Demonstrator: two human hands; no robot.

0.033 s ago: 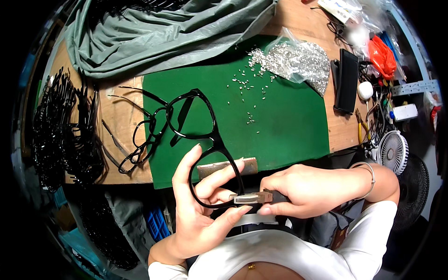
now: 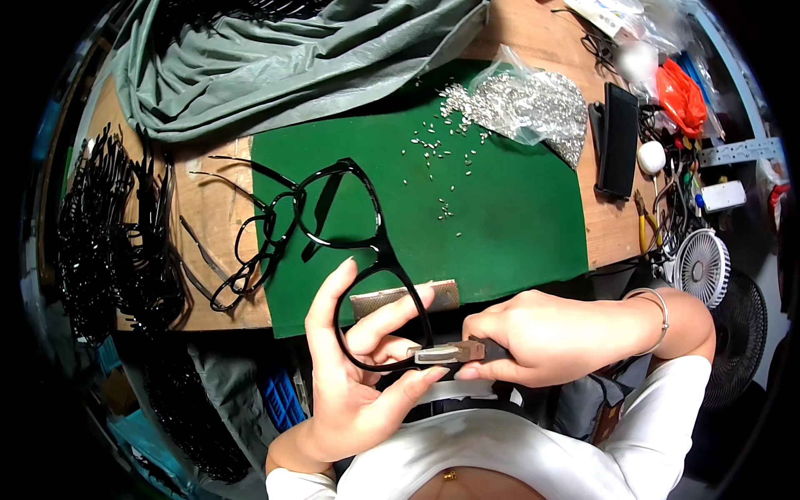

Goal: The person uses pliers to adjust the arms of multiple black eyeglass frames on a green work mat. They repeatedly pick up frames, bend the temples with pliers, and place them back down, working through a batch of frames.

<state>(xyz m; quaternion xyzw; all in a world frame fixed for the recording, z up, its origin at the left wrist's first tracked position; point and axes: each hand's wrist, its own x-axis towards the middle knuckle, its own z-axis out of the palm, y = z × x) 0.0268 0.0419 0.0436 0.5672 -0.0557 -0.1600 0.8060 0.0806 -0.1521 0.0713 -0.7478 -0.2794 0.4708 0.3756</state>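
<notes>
A black glasses frame (image 2: 383, 252) is held up near the table's front edge. My left hand (image 2: 354, 387) grips its lower rim, with fingers passing through the lens opening. My right hand (image 2: 537, 337) is closed around the dark handles of pliers (image 2: 446, 353). The pliers' metal jaws are at the lower right end of that rim, close to my left thumb. What lies between the jaws is hidden. Beyond the held frame, one temple arm (image 2: 325, 208) reaches over the green mat (image 2: 508, 225). More black glasses frames (image 2: 242, 279) lie just to the left.
Small silvery pieces (image 2: 442, 150) are scattered on the mat beside a clear bag (image 2: 533, 104) full of them. Bundled black frames (image 2: 92, 233) lie left, under a grey-green cloth (image 2: 292, 75). At right are a black phone-like case (image 2: 617, 142), yellow-handled pliers (image 2: 646, 229) and a fan (image 2: 702, 268).
</notes>
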